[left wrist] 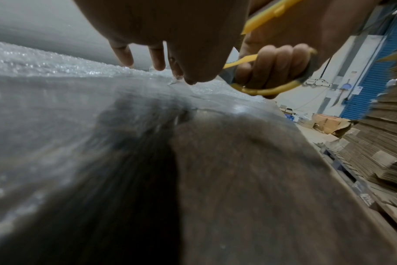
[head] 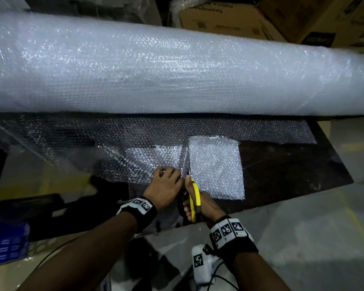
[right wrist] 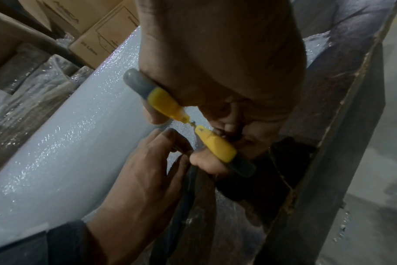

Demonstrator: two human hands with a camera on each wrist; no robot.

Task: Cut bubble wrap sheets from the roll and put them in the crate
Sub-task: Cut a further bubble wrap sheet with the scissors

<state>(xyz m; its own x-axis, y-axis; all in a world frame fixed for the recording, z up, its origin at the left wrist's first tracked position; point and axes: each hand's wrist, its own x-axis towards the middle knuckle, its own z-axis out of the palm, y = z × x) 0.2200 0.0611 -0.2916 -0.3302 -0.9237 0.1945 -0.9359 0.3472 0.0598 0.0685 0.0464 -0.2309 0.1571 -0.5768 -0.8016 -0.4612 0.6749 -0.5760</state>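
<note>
**Scissors at the near edge of the unrolled bubble wrap**

Your right hand (head: 206, 204) grips the yellow-handled scissors (head: 194, 194), fingers curled through the handle loops; the blades point away from you into the unrolled sheet (head: 135, 143), beside a brighter patch of bubble wrap (head: 216, 166) that lies to the right of the blades. Whether that patch is a separate cut piece or a folded layer cannot be told. Your left hand (head: 166, 185) lies on the sheet just left of the blades, fingers bent downward with the tips pressing the wrap against the dark table (head: 292, 169); it presses the sheet and does not close round it. The two hands sit close together, nearly touching. The large roll (head: 177, 66) lies across the far side of the table, its loose end spreading toward you under both hands. Part of a blue crate (head: 6, 242) shows at the lower left, below table level. Cardboard boxes (head: 225, 19) stand behind the roll. The left wrist view shows stacked flat cartons (left wrist: 383, 136) at the right.
</note>
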